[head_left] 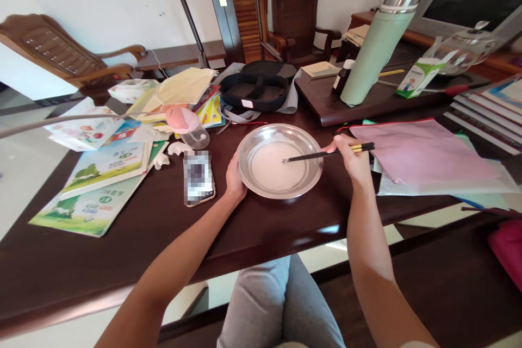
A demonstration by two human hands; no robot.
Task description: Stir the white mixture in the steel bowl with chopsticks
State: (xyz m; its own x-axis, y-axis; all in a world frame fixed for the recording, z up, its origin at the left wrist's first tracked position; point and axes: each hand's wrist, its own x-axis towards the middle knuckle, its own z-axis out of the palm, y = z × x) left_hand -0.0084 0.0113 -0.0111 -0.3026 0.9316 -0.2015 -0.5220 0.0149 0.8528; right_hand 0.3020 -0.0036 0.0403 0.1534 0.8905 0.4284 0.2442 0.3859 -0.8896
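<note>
A round metal basin (280, 191) stands on the dark wooden table, with a whitish layer (269, 166) over its bottom; I cannot tell whether it is liquid or powder. My left hand (235, 175) grips the basin's left rim, its fingers partly hidden behind the wall. Black chopsticks (332, 153) with gold bands are held in my right hand (351, 156), closed around their upper part. Their tips reach down into the white contents near the middle of the basin.
Left of the basin lie a phone (199, 176), crumpled tissues (162, 160), a pink-topped cup (187, 126) and books (93, 190). A black case (255, 89) is behind. To the right are a pink pouch (428, 149), a green thermos (377, 54) and a small carton (418, 79).
</note>
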